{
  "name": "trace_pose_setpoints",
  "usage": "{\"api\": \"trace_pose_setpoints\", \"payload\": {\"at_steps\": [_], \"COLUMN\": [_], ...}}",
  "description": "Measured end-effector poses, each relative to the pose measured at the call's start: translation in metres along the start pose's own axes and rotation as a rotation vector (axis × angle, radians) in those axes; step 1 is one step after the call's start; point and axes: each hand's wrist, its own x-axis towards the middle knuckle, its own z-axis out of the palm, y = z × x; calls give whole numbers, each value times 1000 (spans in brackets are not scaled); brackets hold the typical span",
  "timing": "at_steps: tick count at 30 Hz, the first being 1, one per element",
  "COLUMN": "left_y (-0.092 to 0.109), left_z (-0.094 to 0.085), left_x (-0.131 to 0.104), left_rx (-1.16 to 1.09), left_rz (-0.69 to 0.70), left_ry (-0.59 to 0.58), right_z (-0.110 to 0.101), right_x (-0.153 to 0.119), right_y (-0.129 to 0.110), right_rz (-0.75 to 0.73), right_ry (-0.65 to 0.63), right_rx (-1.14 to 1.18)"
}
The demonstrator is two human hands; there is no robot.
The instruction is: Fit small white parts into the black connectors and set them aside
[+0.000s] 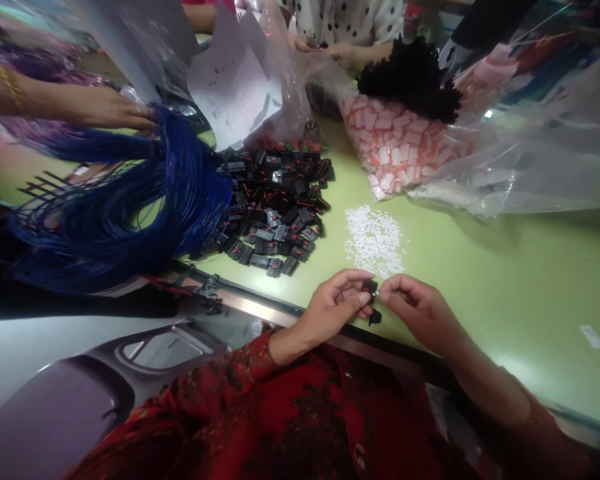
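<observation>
My left hand [335, 307] holds a small black connector [369, 287] between thumb and fingers, near the table's front edge. Close on its right, my right hand [417, 303] pinches a tiny white piece [376, 293] against the connector's side. Another small black part [375, 317] lies just below the fingertips. Beyond my hands is a spread of tiny white pieces [375, 241] on the green table [505, 273]. A heap of black connectors [280, 227], some with red or orange bits, lies to the left of them.
Blue wires [180, 180] lie bundled at the left, with another person's hand [100, 107] on them. Behind stand a clear bag of pink and white parts [395, 143], a black bundle [410, 77] and papers [235, 87]. A chair [60, 413] is at lower left.
</observation>
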Motion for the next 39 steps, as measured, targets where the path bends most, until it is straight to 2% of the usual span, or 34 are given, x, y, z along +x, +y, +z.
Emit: {"api": "trace_pose_setpoints", "payload": {"at_steps": [4, 9, 12, 16, 26, 39], "left_y": [-3, -4, -6, -4, -1, -4], "left_z": [-1, -3, -2, 0, 4, 4], "left_x": [-4, -7, -6, -4, -3, -7], "left_rx": [151, 447, 271, 75, -35, -15], "left_rz": [89, 292, 179, 41, 17, -6], "left_ry": [-5, 53, 29, -14, -5, 30], "right_z": [3, 7, 8, 5, -2, 5], "right_x": [0, -3, -4, -2, -6, -10], "right_y": [0, -5, -5, 1, 7, 2], "right_rz": [5, 7, 13, 47, 104, 105], "right_ry": [15, 62, 85, 7, -45, 59], "right_rx": [-15, -67, -30, 134, 279, 224]}}
